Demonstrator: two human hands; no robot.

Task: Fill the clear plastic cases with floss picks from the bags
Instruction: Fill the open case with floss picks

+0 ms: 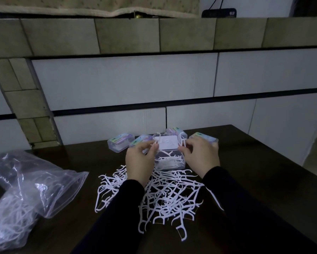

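White plastic floss picks point(154, 195) lie heaped on the dark wooden table point(254, 171), just before an open clear plastic case point(169, 158) (already partly filled). The left hand point(138, 162) and right hand point(199, 156) each pinch a few picks beside it. A crumpled clear bag point(25, 189) lies far left.

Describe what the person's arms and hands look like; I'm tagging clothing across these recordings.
Both arms wear long, dark, plain sleeves that end at the wrists. The left hand and right hand are bare: no gloves, and no rings, watch or markings show in this dim head view.
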